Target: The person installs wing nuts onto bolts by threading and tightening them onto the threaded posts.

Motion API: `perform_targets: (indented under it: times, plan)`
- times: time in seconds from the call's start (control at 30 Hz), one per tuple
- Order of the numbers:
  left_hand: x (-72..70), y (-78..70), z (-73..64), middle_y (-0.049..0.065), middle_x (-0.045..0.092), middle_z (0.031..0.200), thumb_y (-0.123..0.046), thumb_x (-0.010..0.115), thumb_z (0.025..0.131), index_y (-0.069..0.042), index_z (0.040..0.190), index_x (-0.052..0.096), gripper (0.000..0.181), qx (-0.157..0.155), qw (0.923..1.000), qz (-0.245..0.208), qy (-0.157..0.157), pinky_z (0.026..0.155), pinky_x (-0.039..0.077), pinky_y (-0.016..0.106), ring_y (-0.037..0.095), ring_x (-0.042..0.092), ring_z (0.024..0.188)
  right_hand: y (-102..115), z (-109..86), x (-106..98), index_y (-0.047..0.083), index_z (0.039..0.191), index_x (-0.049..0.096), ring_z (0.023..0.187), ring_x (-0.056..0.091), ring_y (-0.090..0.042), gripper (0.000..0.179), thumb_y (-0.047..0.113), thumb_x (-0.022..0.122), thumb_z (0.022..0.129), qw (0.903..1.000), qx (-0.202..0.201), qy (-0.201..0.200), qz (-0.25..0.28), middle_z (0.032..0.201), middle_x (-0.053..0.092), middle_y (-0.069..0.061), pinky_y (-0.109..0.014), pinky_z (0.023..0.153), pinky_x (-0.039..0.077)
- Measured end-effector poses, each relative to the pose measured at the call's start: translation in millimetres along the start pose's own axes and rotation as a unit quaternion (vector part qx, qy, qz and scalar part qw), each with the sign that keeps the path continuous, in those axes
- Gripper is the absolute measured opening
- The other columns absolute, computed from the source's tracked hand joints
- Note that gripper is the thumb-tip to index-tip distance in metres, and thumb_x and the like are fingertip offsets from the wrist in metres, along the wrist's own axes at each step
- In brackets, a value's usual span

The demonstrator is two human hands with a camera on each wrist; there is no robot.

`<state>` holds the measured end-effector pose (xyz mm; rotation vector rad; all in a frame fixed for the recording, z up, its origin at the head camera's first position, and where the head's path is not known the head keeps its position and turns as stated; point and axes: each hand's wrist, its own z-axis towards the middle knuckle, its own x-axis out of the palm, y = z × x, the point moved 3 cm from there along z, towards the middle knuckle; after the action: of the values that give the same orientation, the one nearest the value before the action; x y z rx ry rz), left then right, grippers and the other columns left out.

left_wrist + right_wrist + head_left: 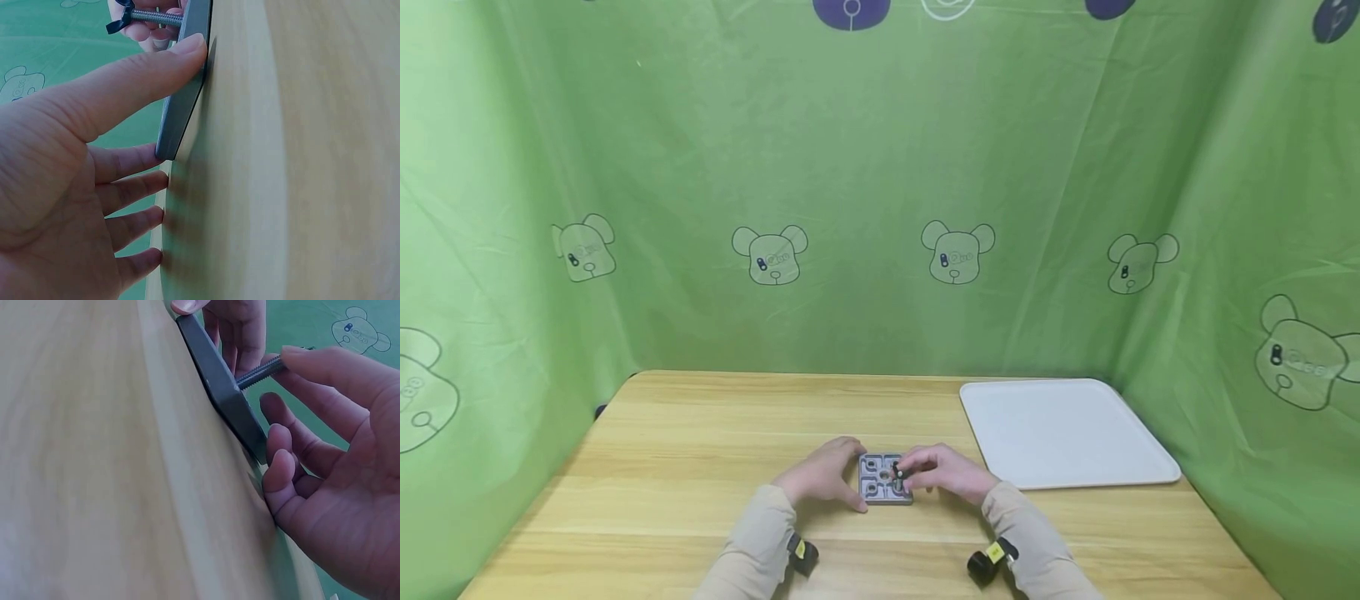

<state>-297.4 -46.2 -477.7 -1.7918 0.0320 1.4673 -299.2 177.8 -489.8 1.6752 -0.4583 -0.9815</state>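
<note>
A square grey plate (881,490) with recessed corners and round holes lies flat on the wooden table. My left hand (826,473) holds its left side between thumb and index finger; in the left wrist view the thumb (144,78) presses the near edge, while the other fingertips touch the tabletop. Over the plate's right part, my right hand (951,473) pinches a wing screw with a black head (899,472). Its threaded shank (259,373) stands up from the plate's face in the right wrist view. Whether the tip sits inside a hole is hidden.
A white tray (1067,433) lies at the table's right rear, beyond my right hand. Green curtain (865,325) with printed bear heads encloses the wooden table (700,442) at the back and both sides. Each wrist wears a small black camera (805,557).
</note>
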Motion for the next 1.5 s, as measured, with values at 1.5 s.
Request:
perform_targets:
  times: [1.5]
  plan:
    - [0.2,2.1,0.2,0.013,0.054,0.138,-0.035,0.088,0.062,-0.002,0.131,0.052,0.085,-0.007,1.0000,-0.003,0.000,0.116,0.038,0.046,0.030,0.048,0.130,6.8,7.2,14.9,0.002,0.104,0.067,0.076,0.051,-0.012,0.028,0.020,0.072,0.082,0.9970,0.036,-0.065,-0.019,0.091,0.062,-0.002,-0.020,0.057,0.045]
